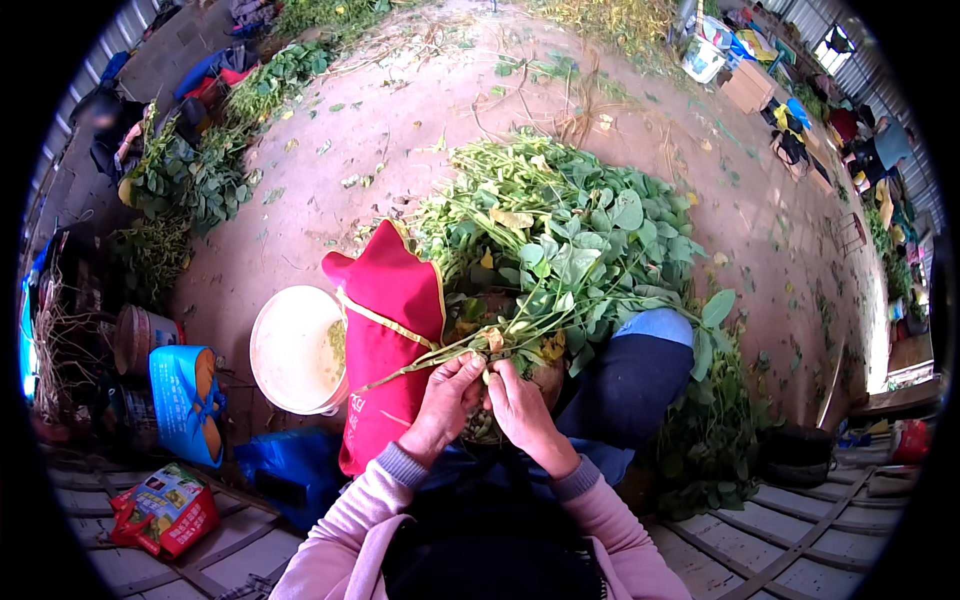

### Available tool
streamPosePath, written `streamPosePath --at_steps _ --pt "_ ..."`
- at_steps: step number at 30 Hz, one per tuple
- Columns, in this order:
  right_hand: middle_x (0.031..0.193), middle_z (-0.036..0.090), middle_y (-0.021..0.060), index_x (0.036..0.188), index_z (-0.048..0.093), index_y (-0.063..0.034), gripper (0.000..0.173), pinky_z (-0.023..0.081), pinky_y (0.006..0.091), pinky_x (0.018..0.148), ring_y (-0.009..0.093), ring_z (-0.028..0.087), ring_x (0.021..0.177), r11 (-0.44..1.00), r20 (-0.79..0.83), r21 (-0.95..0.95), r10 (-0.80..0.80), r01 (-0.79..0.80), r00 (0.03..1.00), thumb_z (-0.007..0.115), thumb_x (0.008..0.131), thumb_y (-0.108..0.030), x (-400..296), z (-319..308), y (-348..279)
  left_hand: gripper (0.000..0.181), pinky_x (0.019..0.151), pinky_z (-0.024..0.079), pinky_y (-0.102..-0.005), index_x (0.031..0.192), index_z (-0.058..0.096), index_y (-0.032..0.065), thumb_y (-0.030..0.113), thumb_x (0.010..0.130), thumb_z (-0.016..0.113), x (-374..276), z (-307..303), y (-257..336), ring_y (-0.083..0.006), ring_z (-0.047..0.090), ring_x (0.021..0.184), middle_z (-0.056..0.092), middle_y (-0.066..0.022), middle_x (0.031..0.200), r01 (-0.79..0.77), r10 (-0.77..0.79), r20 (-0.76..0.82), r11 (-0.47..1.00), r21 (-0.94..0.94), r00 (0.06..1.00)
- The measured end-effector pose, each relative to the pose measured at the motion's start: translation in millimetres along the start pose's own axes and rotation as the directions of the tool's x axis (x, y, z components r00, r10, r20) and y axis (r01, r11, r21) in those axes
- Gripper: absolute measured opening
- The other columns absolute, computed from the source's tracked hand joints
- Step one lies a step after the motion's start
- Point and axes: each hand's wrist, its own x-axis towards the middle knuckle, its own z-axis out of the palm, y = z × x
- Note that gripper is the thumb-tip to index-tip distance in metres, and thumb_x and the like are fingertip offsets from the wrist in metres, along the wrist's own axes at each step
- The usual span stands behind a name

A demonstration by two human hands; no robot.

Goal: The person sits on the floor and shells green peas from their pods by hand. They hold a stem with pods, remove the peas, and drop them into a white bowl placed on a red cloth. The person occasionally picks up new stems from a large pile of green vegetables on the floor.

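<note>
My left hand (pixel 455 390) is closed around the stems of a green bean plant (pixel 450 349), whose leafy branches reach up and to the right over my lap. Close beside it, my right hand (pixel 514 401) pinches a small green pod (pixel 486 375) at the stems. In front of me lies a large heap of leafy bean plants with pods (pixel 555 217). A red cloth with yellow trim (pixel 394 300) covers my left leg. Left of it stands a white bucket (pixel 289 349) with some green pods inside. Below my hands, partly hidden, is a container holding pods.
Blue bags (pixel 176 397) and a red shopping bag (pixel 176 517) are at the lower left. More bean plants (pixel 705 442) lie by my right leg. A person (pixel 109 127) sits among plants at the upper left; others (pixel 889 146) are at the far right near boxes (pixel 748 86).
</note>
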Motion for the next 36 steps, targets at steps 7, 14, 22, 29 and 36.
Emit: streamPosePath --at_steps 7,14,22,29,36 --pt "0.064 0.053 0.0242 0.095 0.04 -0.0019 0.013 0.04 0.0492 0.052 0.043 0.054 0.063 0.997 0.073 -0.02 0.072 -0.071 0.995 0.043 0.086 -0.011 -3 7 12 0.007 0.042 0.023 -0.017 0.085 0.06 0.0069 0.012 0.086 0.056 -3 5 0 -0.0006 0.031 0.047 0.043 0.0085 0.059 -0.056 0.079 -0.102 0.977 0.207 0.992" --pt "0.064 0.052 0.0257 0.091 0.041 -0.0022 0.009 0.039 0.0496 0.053 0.044 0.052 0.064 0.982 0.084 0.152 0.095 -0.107 0.992 0.043 0.085 -0.009 -3 8 11 0.01 0.045 0.024 -0.0178 0.084 0.058 0.006 0.015 0.088 0.055 -6 -2 14 -0.0011 0.031 0.049 0.045 0.0075 0.06 -0.006 -0.016 0.078 0.961 0.277 0.997" --pt "0.067 0.054 0.0218 0.094 0.042 -0.0012 0.012 0.043 0.0455 0.053 0.039 0.055 0.063 0.991 -0.113 -0.13 0.021 -0.036 0.993 0.047 0.086 -0.009 0 -4 14 0.017 0.044 0.026 -0.0175 0.1 0.055 0.003 0.013 0.09 0.047 -4 0 11 -0.0028 0.033 0.049 0.039 0.0067 0.059 0.007 -0.033 0.055 0.909 0.418 0.998" --pt "0.074 0.058 0.0166 0.098 0.048 -0.0046 0.018 0.045 0.0414 0.057 0.035 0.057 0.067 0.911 -0.279 -0.409 -0.185 0.057 0.942 0.05 0.088 -0.02 29 -34 14 0.016 0.055 0.033 -0.0172 0.096 0.058 0.0044 0.013 0.091 0.046 -3 -4 27 -0.0029 0.04 0.062 0.046 0.0058 0.071 -0.125 -0.015 0.187 0.692 0.711 0.982" --pt "0.06 0.053 0.0048 0.092 0.048 -0.0016 0.016 0.041 0.0251 0.052 0.011 0.052 0.056 0.963 -0.085 0.27 0.013 0.01 0.996 0.047 0.091 -0.017 50 -40 -28 0.02 0.047 0.027 -0.0164 0.093 0.059 0.0033 0.004 0.083 0.042 -5 -1 105 -0.0029 0.033 0.05 0.054 0.0028 0.074 -0.289 0.182 0.247 0.802 0.523 0.952"
